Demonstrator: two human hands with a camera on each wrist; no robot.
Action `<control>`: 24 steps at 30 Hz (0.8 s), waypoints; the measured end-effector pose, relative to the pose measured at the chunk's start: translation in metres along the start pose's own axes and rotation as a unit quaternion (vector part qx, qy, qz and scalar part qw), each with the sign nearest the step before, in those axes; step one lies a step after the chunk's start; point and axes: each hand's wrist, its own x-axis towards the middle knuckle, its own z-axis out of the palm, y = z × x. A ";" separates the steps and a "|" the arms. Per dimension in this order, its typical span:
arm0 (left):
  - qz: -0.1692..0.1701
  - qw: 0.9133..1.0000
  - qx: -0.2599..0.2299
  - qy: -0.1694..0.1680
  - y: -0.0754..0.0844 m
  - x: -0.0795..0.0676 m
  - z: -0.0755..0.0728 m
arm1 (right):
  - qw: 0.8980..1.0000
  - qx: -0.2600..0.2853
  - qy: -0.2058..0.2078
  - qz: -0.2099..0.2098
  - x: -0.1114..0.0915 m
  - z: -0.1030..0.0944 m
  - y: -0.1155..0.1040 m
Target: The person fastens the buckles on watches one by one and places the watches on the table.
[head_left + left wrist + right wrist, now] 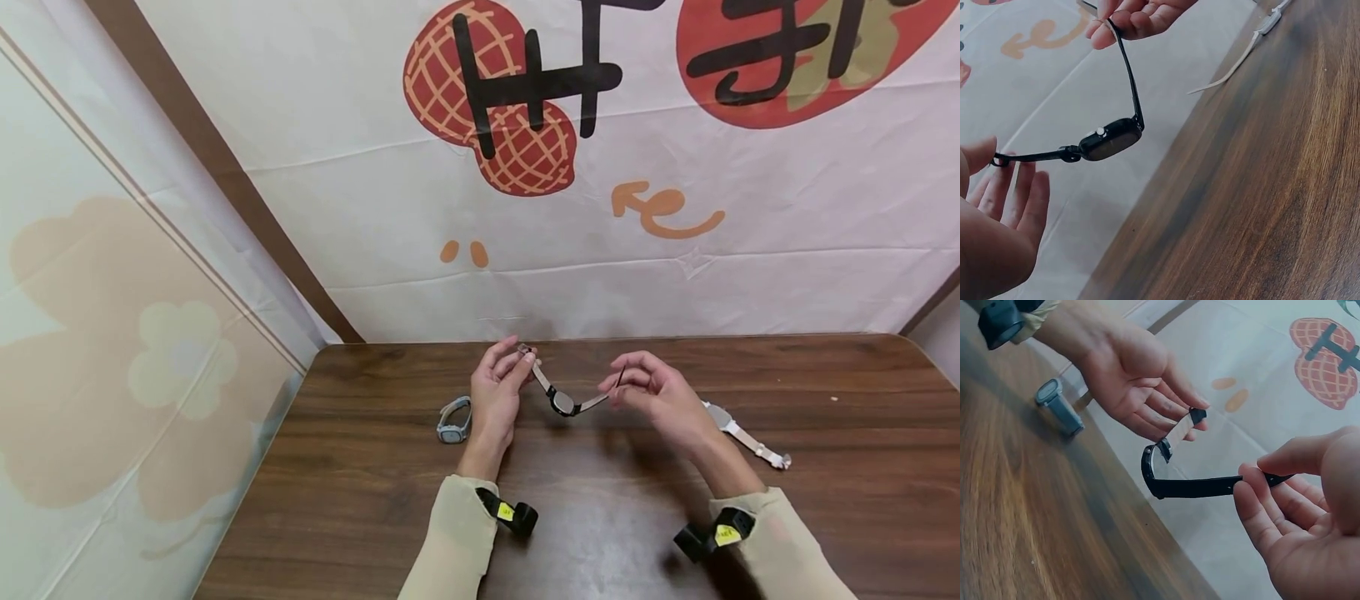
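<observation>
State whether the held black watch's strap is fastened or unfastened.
Unfastened: the left hand holds one end of the strap, the right hand the other, the ends apart.

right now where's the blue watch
In the head view, the blue watch rests on the table, just left of the left grip; the right wrist view shows it too, at upper left.

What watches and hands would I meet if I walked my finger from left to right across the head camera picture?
Blue watch → left hand → black watch → right hand → white watch.
</observation>
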 end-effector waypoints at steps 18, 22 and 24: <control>-0.022 0.999 -0.034 0.004 -0.002 -0.012 0.000 | 0.993 0.120 0.012 0.006 0.004 0.002 0.003; -0.024 0.999 -0.032 0.007 -0.003 -0.013 -0.002 | 0.991 0.131 0.009 0.004 0.005 0.002 0.005; -0.025 0.999 -0.036 0.007 -0.004 -0.013 -0.003 | 0.991 0.134 0.008 0.001 0.005 0.001 0.006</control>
